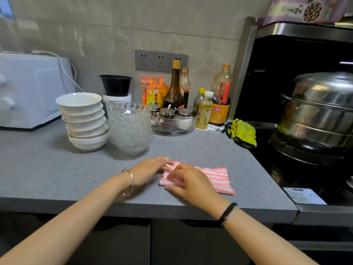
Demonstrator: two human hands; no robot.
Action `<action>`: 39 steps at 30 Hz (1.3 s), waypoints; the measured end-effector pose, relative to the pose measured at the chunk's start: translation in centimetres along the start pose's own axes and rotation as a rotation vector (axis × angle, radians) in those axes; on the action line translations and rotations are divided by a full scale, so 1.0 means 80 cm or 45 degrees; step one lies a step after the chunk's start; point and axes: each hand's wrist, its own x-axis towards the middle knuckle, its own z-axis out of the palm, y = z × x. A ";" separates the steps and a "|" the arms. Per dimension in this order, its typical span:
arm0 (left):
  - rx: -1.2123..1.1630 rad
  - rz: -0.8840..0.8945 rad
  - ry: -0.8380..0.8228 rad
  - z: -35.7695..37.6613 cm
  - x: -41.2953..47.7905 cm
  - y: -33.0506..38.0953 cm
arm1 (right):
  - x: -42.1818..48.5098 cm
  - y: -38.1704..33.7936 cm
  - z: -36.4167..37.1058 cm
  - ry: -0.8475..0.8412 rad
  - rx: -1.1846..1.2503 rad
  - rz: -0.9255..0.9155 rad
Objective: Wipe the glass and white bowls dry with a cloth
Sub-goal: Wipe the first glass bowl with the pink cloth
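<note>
A pink and white striped cloth (pixel 214 178) lies flat on the grey counter (pixel 47 169), near the front edge. My right hand (pixel 189 180) rests on the cloth's left end with fingers spread. My left hand (pixel 149 169) lies just left of it, straight fingertips touching the cloth's far left corner. Behind the hands stands a leaning stack of several white bowls (pixel 84 119). Right beside it is a stack of cut-glass bowls (pixel 129 127).
A white appliance (pixel 28 88) is at the back left. Sauce bottles (pixel 174 87), jars in a glass dish (pixel 173 119) and a black bowl (pixel 116 85) line the wall. A yellow-green cloth (pixel 242 132) lies by the black stove with a steel steamer pot (pixel 317 111).
</note>
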 end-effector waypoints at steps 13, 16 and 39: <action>-0.250 0.264 0.244 -0.010 0.038 0.041 | 0.044 0.032 -0.092 0.308 1.143 0.581; -0.511 0.229 0.364 -0.014 0.061 0.084 | 0.064 0.052 -0.117 0.414 1.186 0.622; 0.052 0.142 0.358 0.025 0.003 0.036 | -0.034 0.051 -0.070 0.045 1.162 0.803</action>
